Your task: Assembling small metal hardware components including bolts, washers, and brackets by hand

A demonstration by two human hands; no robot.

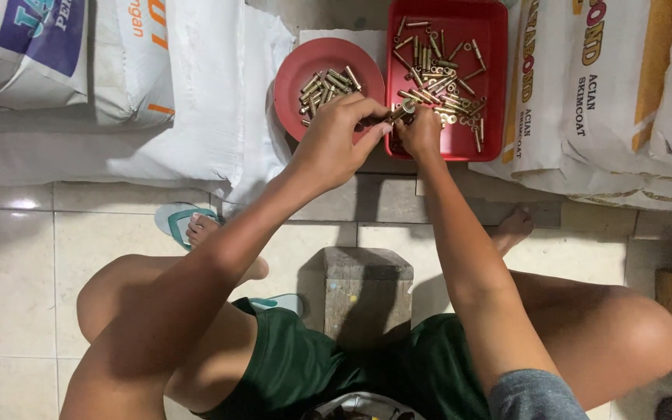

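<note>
Glossy tiled floor (17, 257); both hands (379, 128) pinch a brass bolt (403, 111)

The person wears dark green shorts (313, 365) of a smooth, slightly shiny cloth that creases across the lap. A grey sleeve (534, 397) with a soft, heathered look covers the right upper arm at the bottom of the view. Both forearms are bare, with no watch, band or ring to be seen on the left hand (334, 144) or the right hand (421, 134). The left foot sits in a pale teal flip-flop (176, 222) with a white strap, and the right foot (516, 227) is bare.
</note>
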